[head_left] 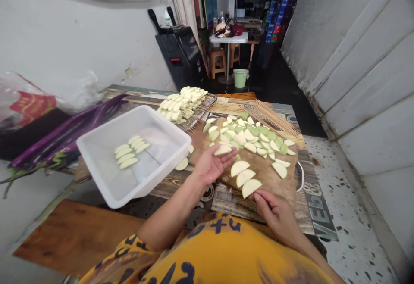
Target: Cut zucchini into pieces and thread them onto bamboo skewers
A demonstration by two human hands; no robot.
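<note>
My right hand point(276, 213) is closed in a pinch around the lower end of a skewer, mostly hidden by three half-moon vegetable slices point(244, 175) threaded on it in a row. These have white flesh and pale green skin. Palm up, my left hand point(213, 165) holds one more slice point(223, 149) between thumb and fingers, its fingertips stretched towards the skewer. Beyond both hands, a wooden cutting board point(258, 172) bears a heap of loose slices point(249, 135). Bare bamboo skewers point(274, 118) lie behind the heap.
Left of my hands, a white plastic tub point(174, 135) holds two loaded skewers point(127, 157). A tray behind it is piled with more loaded skewers point(183, 105). Long purple eggplants point(74, 122) lie by the left wall. The board's metal handle point(301, 176) sticks out at right.
</note>
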